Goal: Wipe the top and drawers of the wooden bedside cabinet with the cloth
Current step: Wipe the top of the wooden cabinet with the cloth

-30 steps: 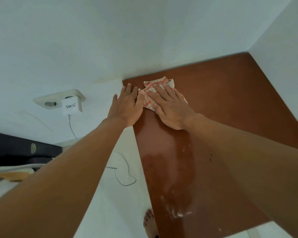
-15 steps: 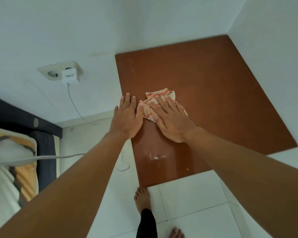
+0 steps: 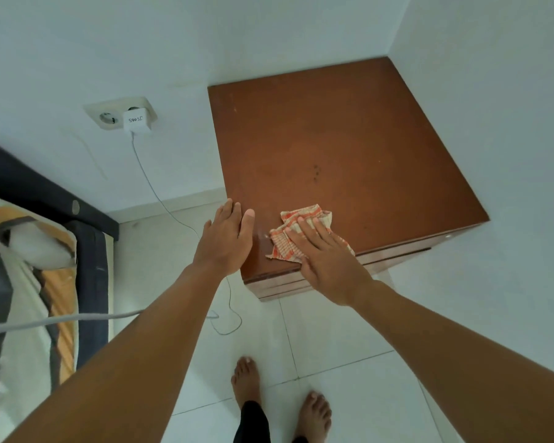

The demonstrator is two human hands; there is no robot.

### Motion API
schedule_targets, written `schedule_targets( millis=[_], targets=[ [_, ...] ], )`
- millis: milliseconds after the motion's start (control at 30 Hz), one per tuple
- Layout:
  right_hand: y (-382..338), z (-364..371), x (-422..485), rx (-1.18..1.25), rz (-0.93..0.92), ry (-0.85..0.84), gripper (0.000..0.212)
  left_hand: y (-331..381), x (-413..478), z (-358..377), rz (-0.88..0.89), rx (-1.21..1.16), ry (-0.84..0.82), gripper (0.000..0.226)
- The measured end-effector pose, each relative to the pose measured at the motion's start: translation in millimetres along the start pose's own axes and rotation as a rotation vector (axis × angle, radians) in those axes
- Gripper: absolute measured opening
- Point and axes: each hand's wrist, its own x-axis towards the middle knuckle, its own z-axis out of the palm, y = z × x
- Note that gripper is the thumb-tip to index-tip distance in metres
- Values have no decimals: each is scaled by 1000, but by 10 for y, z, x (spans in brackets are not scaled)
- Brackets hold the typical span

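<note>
1. Under the right hand [image 3: 328, 262], flat on the front left part of the wooden bedside cabinet [image 3: 349, 148], lay the cloth [image 3: 296, 233], a crumpled white piece checked in orange.
2. The right hand's fingers [image 3: 307, 233] were stretched out and released, pressing the cloth down with the palm rather than gripping it; the heel of the hand hung over the cabinet's front edge.
3. Part of the cloth stuck out beyond the fingertips and to their left.
4. Just left of the cloth, the left hand [image 3: 226, 241] rested open on the cabinet's left edge, fingers [image 3: 234, 212] straight and together, grasping nothing, apart from the cloth.
5. Between the two hands a small pale smear showed on the brown top.
6. Below the right hand's wrist, the drawer fronts [image 3: 282, 287] appeared as thin strips under the top.
7. Far left of the left fingers, a white charger [image 3: 137, 121] sat in a wall socket [image 3: 109, 118], its cable [image 3: 160, 199] trailing down to the tiled floor [image 3: 349, 362].
8. Beneath both forearms stood two bare feet [image 3: 247, 382] on the floor, and a bed [image 3: 29, 266] lay at the far left.
</note>
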Motion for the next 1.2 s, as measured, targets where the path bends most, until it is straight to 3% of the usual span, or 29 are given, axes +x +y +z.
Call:
schedule_targets(
  millis=[100, 200, 300, 500, 667, 833, 967, 1100, 1200],
  targets=[
    [-61, 84, -232, 16, -32, 74, 60, -33, -133, -11, 9, -8, 8, 67],
    [-113, 183, -461, -11, -24, 151, 74, -44, -222, -19, 8, -13, 11, 67],
    [-122, 271, -731, -64, 26, 131, 81, -42, -294, -28, 12, -13, 13, 66],
    [-61, 442, -1233, -54, 6, 125, 76, -69, -320, -58, 14, -9, 15, 67],
    [-13, 126, -900, 33, -52, 202, 57, -39, -250, -122, 28, 13, 20, 67],
    [23, -274, -203, 27, 3, 302, 57, 107, -125, -212, 29, 21, 42, 66],
    [72, -203, 109, 26, 95, 141, 61, 177, -18, -222, 50, 30, 30, 65],
    [49, -40, -48, -67, 18, 249, 54, 118, 146, -203, 64, 33, -9, 65],
    [20, -133, -291, -22, -93, 226, 44, 25, 316, -247, 56, 28, -27, 66]
  ],
)
